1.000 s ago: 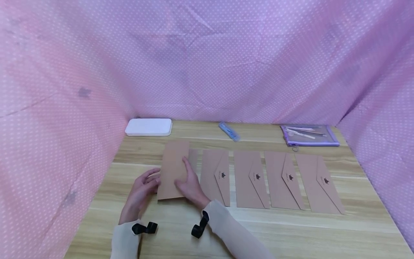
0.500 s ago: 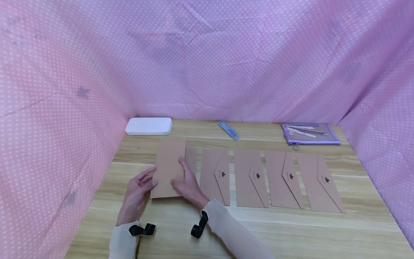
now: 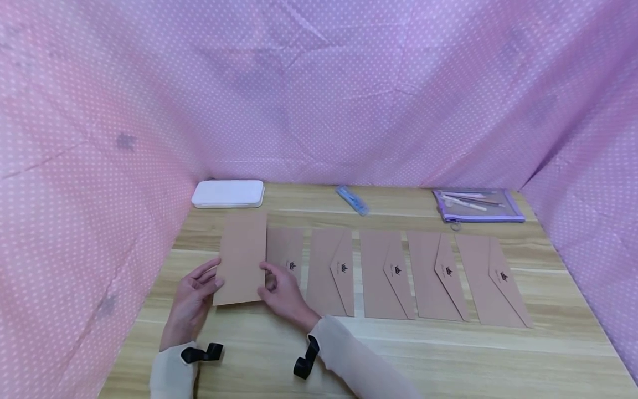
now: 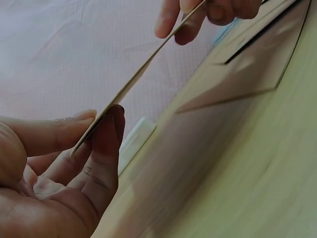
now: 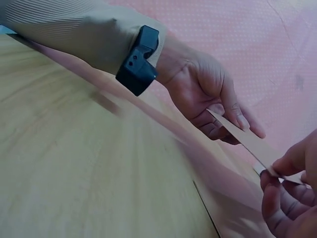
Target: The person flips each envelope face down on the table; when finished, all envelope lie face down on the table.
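Both hands hold a plain brown kraft envelope (image 3: 241,257), raised over the left part of the table with its blank side up. My left hand (image 3: 191,296) pinches its left edge between thumb and fingers, as the left wrist view confirms, where the envelope (image 4: 143,69) appears nearly edge-on. At the opposite edge my right hand (image 3: 283,293) pinches it, thumb on top. Just right of it lies another envelope (image 3: 285,249), its crown print partly showing beside the right hand. Further right, several matching envelopes (image 3: 381,277) lie upright in a row, pointed flaps to the right.
A white pencil tin (image 3: 228,194) stands at the table's back left. Along the back edge lie a blue packaged item (image 3: 352,200) and a purple-trimmed mesh pouch (image 3: 510,213) with pens. Pink dotted cloth (image 3: 319,111) encloses the wooden table (image 3: 448,360).
Both hands have carried the envelope left, uncovering more of the envelope beneath, including its crown print. The left fingers have closed on its left edge; the right hand has slid to its right edge.
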Demonstrator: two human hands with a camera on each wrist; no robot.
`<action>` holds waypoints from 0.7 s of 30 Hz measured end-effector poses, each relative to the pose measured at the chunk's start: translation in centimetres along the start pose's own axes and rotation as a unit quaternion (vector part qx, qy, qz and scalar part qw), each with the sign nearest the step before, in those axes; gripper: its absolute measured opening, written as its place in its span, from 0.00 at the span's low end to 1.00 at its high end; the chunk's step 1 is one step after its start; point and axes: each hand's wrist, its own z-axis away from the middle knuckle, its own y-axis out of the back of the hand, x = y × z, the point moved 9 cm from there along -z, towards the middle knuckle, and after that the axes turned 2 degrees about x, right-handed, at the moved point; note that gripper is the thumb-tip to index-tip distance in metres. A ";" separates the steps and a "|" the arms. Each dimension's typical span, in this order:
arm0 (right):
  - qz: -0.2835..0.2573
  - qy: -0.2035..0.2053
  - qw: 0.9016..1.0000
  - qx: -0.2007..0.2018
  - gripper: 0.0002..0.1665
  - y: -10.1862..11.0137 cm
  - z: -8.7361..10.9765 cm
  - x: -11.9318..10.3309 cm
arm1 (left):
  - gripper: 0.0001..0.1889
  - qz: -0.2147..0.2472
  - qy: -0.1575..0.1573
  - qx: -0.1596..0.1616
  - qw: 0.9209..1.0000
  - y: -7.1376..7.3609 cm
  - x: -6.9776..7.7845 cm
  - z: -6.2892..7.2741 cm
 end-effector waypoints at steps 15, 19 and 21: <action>0.142 -0.038 0.987 -0.060 0.28 -3.7 -0.5 -0.2 | 0.23 -0.091 0.031 0.073 0.993 4.0 0.5 0.7; 0.158 -0.060 0.982 -0.086 0.31 -4.1 -0.5 -0.1 | 0.24 -0.110 0.036 0.077 0.990 4.4 0.7 0.4; 0.171 -0.067 0.978 -0.099 0.32 -4.3 -0.5 0.0 | 0.24 -0.123 0.036 0.076 0.989 4.5 0.8 0.2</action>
